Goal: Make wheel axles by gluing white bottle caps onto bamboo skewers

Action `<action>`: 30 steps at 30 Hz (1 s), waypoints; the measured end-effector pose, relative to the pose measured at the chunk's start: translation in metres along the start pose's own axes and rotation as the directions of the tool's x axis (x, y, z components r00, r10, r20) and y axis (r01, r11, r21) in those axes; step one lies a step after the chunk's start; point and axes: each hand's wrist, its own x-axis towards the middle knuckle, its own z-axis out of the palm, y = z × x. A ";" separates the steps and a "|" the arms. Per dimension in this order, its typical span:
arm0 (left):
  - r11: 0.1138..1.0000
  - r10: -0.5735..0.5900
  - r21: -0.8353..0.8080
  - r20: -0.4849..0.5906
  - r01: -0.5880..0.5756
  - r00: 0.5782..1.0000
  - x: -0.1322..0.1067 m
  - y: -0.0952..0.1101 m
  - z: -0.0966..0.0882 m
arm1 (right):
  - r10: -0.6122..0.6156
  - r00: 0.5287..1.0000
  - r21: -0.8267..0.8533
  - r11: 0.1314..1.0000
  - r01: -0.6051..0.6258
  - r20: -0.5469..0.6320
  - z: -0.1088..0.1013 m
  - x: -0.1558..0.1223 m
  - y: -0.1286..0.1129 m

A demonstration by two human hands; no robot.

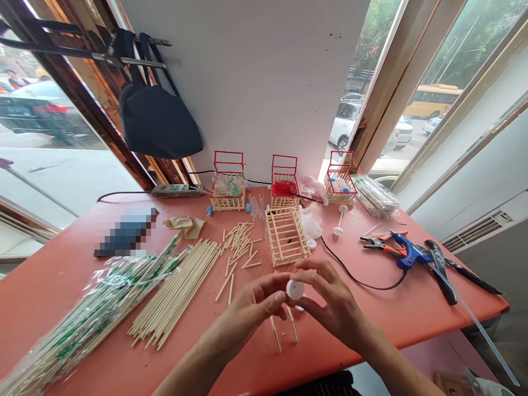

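Long sticks [177, 297] lie at the left, with short sticks [239, 245] farther right. The left hand [260, 300] curls its fingers at a white disc [295, 289]; whether it truly grips, I cannot tell. The disc sits near the centre, nearer than the crate [289, 237], above 2 sticks [293, 330], and the right hand [330, 291] pinches its rim. Best to hold only that rim, lightly, leaving the small middle hole uncovered, with the wrist clear of the cord [348, 275] from the glue gun [412, 256].
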 end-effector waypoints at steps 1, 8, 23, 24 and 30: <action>0.997 -0.025 -0.070 0.056 0.029 0.998 0.003 0.001 0.004 | -0.010 1.000 0.006 1.000 0.010 -0.010 0.000 0.000 -0.001; 0.956 -0.090 -0.268 0.122 0.120 0.988 0.016 0.005 0.010 | -0.062 0.997 0.073 0.995 0.066 -0.047 0.005 -0.002 0.006; 0.936 0.045 -0.351 0.070 -0.017 0.997 0.033 0.000 -0.002 | -0.045 0.995 0.363 0.932 0.011 0.085 -0.005 0.049 0.008; 0.942 0.052 -0.336 0.063 -0.028 0.997 0.032 -0.002 -0.005 | -0.035 0.996 0.414 0.910 -0.003 0.086 -0.002 0.049 0.008; 0.957 0.035 -0.289 0.072 -0.013 0.997 0.032 -0.013 -0.008 | 0.025 0.994 0.544 0.835 -0.081 0.109 0.008 0.045 0.014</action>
